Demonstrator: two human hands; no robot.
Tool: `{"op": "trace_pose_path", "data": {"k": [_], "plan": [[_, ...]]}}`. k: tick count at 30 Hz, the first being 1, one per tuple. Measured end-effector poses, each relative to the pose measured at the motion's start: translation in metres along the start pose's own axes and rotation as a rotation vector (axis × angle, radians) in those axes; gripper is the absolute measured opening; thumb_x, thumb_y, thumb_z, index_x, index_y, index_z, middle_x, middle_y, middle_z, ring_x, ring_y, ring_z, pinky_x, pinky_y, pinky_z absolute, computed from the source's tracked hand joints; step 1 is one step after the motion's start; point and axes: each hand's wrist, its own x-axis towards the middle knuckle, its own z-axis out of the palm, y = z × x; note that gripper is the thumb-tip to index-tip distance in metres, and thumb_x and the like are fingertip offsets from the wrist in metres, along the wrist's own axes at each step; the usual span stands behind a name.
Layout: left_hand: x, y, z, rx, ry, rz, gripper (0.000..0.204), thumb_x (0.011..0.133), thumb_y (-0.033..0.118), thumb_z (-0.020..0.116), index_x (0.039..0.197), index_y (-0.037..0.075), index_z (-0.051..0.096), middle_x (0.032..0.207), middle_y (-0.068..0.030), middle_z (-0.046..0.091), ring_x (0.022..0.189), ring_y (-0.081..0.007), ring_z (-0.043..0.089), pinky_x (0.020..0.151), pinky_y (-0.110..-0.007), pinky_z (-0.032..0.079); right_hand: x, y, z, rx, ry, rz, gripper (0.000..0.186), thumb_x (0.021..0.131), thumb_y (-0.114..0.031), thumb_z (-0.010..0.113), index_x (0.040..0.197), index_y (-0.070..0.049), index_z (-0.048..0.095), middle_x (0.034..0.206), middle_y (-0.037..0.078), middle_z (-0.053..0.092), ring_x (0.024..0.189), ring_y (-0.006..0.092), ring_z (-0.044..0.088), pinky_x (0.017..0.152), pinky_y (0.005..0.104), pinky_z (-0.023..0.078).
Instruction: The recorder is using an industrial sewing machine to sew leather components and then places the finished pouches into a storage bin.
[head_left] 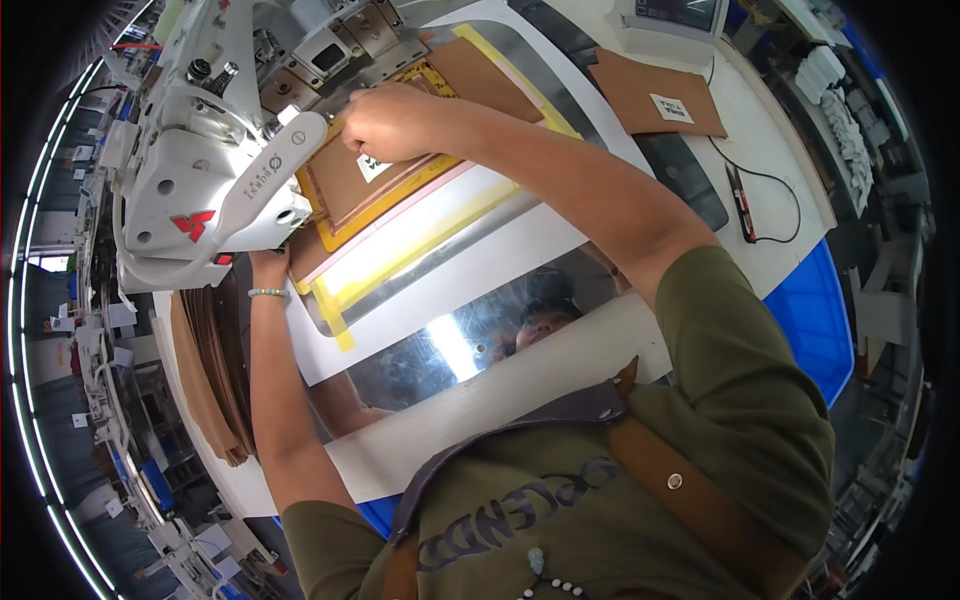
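My right hand [388,122] is closed, fingers curled down, over a brown panel [335,183] beneath the head of a white industrial sewing machine [215,185]. Whatever its fingertips grip is hidden. A white label [373,167] on the panel shows just below that hand. Around the panel runs a yellow template frame [385,200], lying on a larger brown piece [490,80] edged with yellow tape. At the near left corner of this work, my left hand [270,264] reaches under the machine head; its fingers are hidden there.
A stack of brown pieces [205,370] lies left of my left forearm. Another labelled brown piece [655,95] rests at the far right, near a black and red tool with a cord [742,205]. A blue bin [815,310] stands beyond the right table edge. Shiny metal plate [460,345] lies nearest me.
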Motion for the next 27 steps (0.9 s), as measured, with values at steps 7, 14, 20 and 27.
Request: {"op": "trace_pose_path", "data": {"k": [7, 14, 20, 27], "plan": [[-0.002, 0.045, -0.019, -0.289, -0.020, -0.079, 0.041, 0.099, 0.011, 0.069, 0.137, -0.002, 0.062, 0.140, -0.0189, 0.066, 0.127, -0.0340, 0.062, 0.107, -0.042, 0.048, 0.006, 0.018, -0.027, -0.022, -0.071, 0.105, 0.013, 0.085, -0.014, 0.065, 0.087, -0.011, 0.078, 0.101, 0.005, 0.075, 0.106, 0.0297, 0.067, 0.090, 0.0453, 0.055], [0.021, 0.126, -0.058, -0.406, -0.150, 0.187, 0.049, 0.112, 0.028, 0.049, 0.157, 0.010, 0.048, 0.163, -0.0075, 0.047, 0.150, -0.0238, 0.043, 0.126, -0.035, 0.030, -0.065, 0.098, -0.083, 0.000, 1.043, 0.477, 0.025, 0.088, -0.018, 0.075, 0.112, -0.011, 0.072, 0.147, 0.022, 0.050, 0.134, 0.0440, 0.048, 0.112, 0.0498, 0.043], [0.017, 0.123, -0.057, -0.396, -0.186, 0.149, 0.050, 0.112, 0.030, 0.047, 0.157, 0.008, 0.047, 0.164, -0.0092, 0.045, 0.153, -0.0297, 0.037, 0.127, -0.037, 0.026, -0.152, 0.122, -0.082, -0.191, 1.091, 0.683, 0.038, 0.089, -0.017, 0.079, 0.121, -0.008, 0.061, 0.158, 0.034, 0.024, 0.144, 0.0539, 0.026, 0.117, 0.0587, 0.029], [0.019, 0.103, -0.037, -0.383, -0.127, 0.166, 0.057, 0.112, 0.034, 0.051, 0.158, 0.003, 0.040, 0.162, -0.0189, 0.044, 0.148, -0.0351, 0.044, 0.121, -0.039, 0.036, -0.180, 0.097, -0.082, -0.198, 0.890, 0.611, 0.026, 0.089, -0.012, 0.076, 0.113, -0.009, 0.065, 0.147, 0.026, 0.049, 0.140, 0.0483, 0.039, 0.116, 0.0540, 0.034]]}}
